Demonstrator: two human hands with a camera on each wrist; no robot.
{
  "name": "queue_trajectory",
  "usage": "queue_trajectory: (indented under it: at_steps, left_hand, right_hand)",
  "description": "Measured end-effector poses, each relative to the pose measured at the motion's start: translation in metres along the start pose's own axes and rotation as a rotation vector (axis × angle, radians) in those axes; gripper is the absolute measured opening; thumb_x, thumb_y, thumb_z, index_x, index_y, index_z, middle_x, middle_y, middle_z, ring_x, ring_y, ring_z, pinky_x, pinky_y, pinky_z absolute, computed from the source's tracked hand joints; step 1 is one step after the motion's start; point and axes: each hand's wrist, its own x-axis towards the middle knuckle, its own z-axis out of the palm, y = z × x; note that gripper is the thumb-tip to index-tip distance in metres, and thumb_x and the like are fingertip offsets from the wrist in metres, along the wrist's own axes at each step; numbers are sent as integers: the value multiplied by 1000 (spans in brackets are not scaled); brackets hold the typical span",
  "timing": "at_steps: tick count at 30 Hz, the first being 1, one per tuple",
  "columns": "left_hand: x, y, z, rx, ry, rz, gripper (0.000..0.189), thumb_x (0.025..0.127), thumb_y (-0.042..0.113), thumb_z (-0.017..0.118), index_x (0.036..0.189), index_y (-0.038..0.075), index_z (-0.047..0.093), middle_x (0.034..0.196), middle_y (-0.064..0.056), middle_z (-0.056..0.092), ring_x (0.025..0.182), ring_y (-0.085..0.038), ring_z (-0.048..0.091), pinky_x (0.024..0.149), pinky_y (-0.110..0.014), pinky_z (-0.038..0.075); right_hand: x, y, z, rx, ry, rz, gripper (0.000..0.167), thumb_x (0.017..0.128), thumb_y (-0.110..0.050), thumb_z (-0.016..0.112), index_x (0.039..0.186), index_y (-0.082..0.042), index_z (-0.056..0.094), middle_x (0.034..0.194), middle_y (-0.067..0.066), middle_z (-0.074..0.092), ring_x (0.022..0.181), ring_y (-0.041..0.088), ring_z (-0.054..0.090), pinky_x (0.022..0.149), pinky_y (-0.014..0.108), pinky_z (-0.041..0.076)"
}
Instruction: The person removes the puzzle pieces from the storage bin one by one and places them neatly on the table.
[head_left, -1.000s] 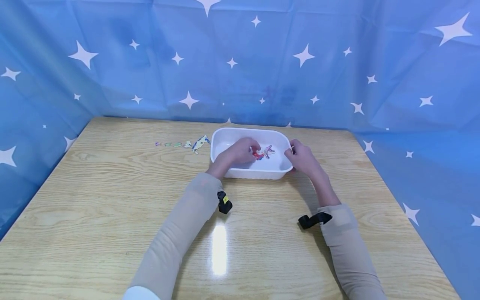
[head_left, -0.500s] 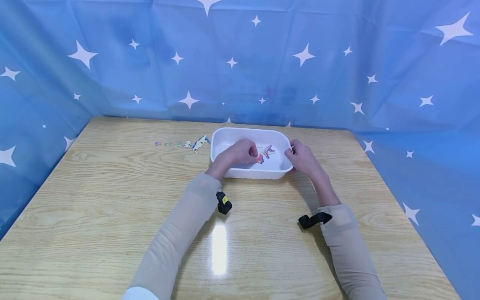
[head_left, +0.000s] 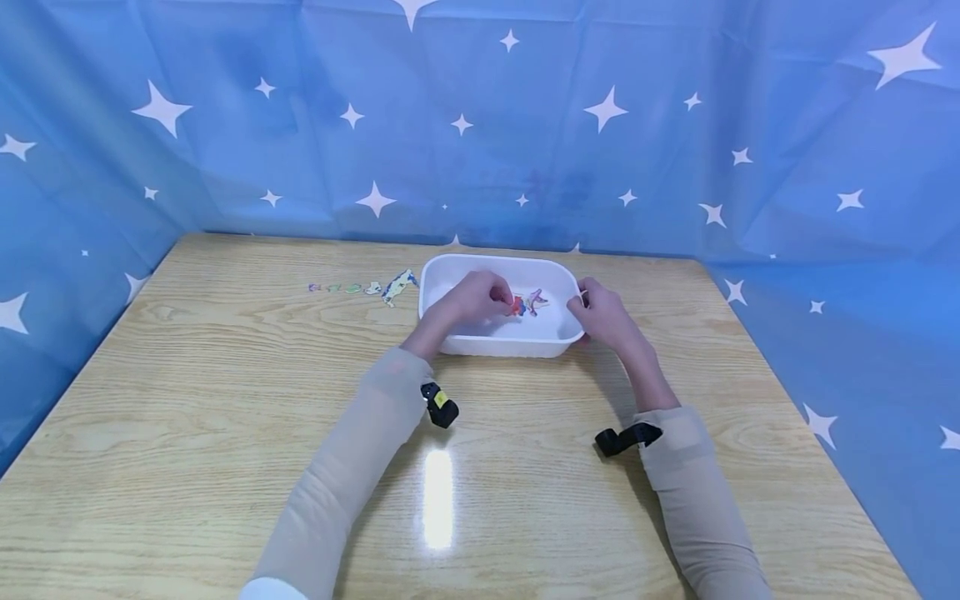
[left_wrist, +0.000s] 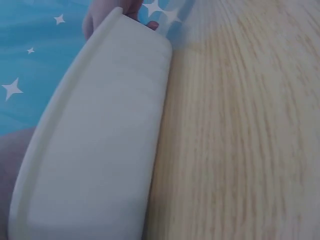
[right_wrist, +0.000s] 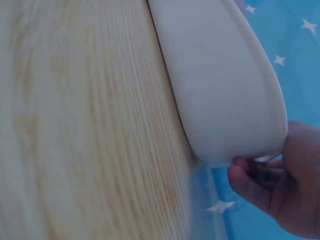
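Tub [head_left: 502,346] near far edge of desk [head_left: 540,483], cut-outs [head_left: 536,302] inside it, left hand [head_left: 478,296] over its inside, right hand [head_left: 606,315] at its right end, row of pieces [head_left: 354,288] to its left, curtain [head_left: 480,167] behind.

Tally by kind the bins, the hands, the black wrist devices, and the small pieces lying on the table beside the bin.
White bin: 1
Hands, left hand and right hand: 2
Black wrist devices: 2
Pieces on the table: 5
Total: 10

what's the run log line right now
left hand: pinches red-blue cutout inside white tub | right hand: grips tub's right end | cutout row: on table, left of tub
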Motion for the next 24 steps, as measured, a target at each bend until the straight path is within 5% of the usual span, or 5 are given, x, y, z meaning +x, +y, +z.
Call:
queue_trajectory:
  at_steps: [12, 24]
  left_hand:
    - [-23, -1, -26, -66, 153, 31, 10, 98, 9, 65, 102, 2, 72, 95, -8, 69, 86, -20, 62, 77, -28, 51]
    - [-60, -19, -55, -145, 282, 57, 12, 97, 12, 67, 102, 1, 71, 96, -11, 70, 88, -22, 64, 77, -32, 52]
  right_hand:
    - [0, -5, -3, 4, -18, 21, 42, 102, -18, 44, 135, 9, 44, 104, 25, 58, 72, 29, 63, 55, 41, 58]
    - [1, 0, 0, -10, 0, 5, 40, 101, -18, 45, 131, 9, 46, 102, 24, 59, 69, 28, 61, 54, 40, 57]
